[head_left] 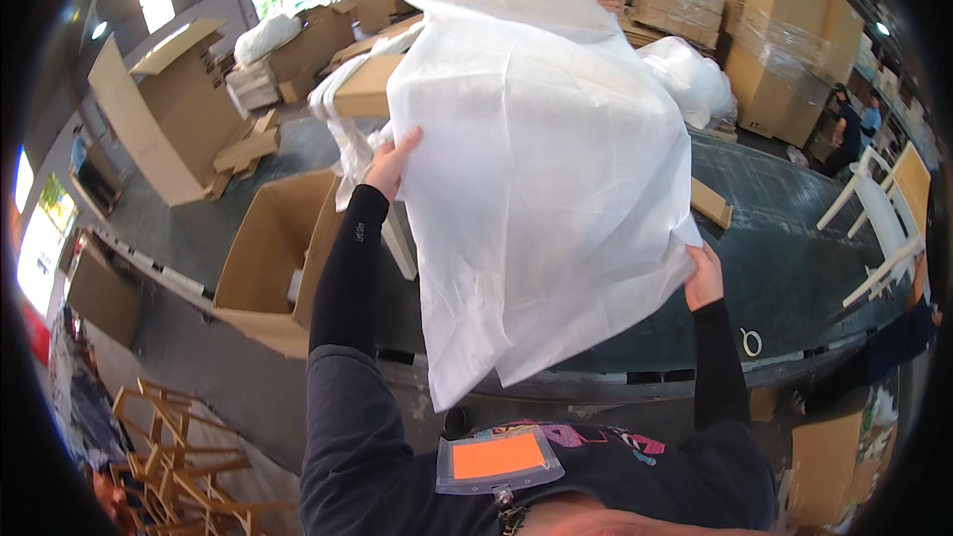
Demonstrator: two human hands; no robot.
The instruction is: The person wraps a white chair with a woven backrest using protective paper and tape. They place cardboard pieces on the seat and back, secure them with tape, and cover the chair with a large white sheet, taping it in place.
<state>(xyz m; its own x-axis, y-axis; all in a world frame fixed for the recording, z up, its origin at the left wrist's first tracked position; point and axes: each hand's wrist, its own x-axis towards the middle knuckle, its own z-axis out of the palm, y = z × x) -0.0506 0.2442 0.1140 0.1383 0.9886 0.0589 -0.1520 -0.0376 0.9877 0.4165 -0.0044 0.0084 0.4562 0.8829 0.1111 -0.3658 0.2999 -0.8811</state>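
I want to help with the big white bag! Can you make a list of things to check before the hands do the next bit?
1. Left hand has hold of the white bag: ok, it grips the left edge.
2. Right hand has hold too: ok, it grips the lower right corner.
3. Far end of the bag held up: ok, another person's fingers pinch the top.
4. Bag free of tears: cannot tell, only one side shows.
5. What is inside the bag: cannot tell, the fabric hides it.
6. Open cardboard box within reach: ok, it stands just left of the left arm.
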